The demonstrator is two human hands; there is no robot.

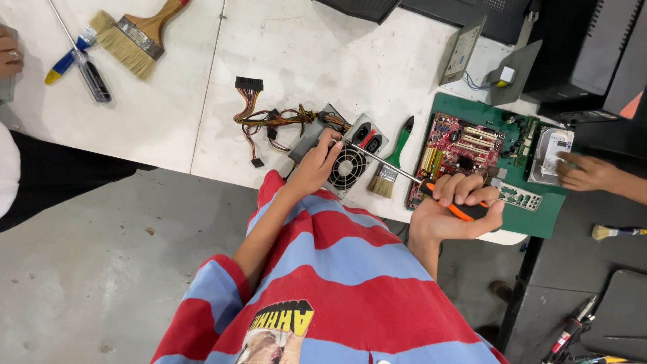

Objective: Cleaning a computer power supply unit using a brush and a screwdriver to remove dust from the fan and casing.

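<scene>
The person's left hand [317, 165] grips the grey power supply [340, 152] at the near edge of the white table [296, 47], fingers curled over its top beside the round fan grille. The right hand [455, 209] is clenched around the orange and black handle of a screwdriver [418, 182], palm up, thumb along the grip; the thin shaft slants across to the top edge of the box, just by the left fingertips.

To do this well, the tip should probably sit square in the screw head, with the shaft in line with the screw, while the left hand keeps the box from sliding. Both forearms reach forward from a red and blue striped shirt, the right wrist bent back.

Just beyond, a green-handled brush [391, 168] lies between the box and a red circuit board [461, 152] on a green mat [539, 216]. Another person's hand [583, 172] rests by a disk drive [549, 155]. At the far left corner lie a wide paintbrush [135, 37] and a blue-handled screwdriver [74, 54].
</scene>
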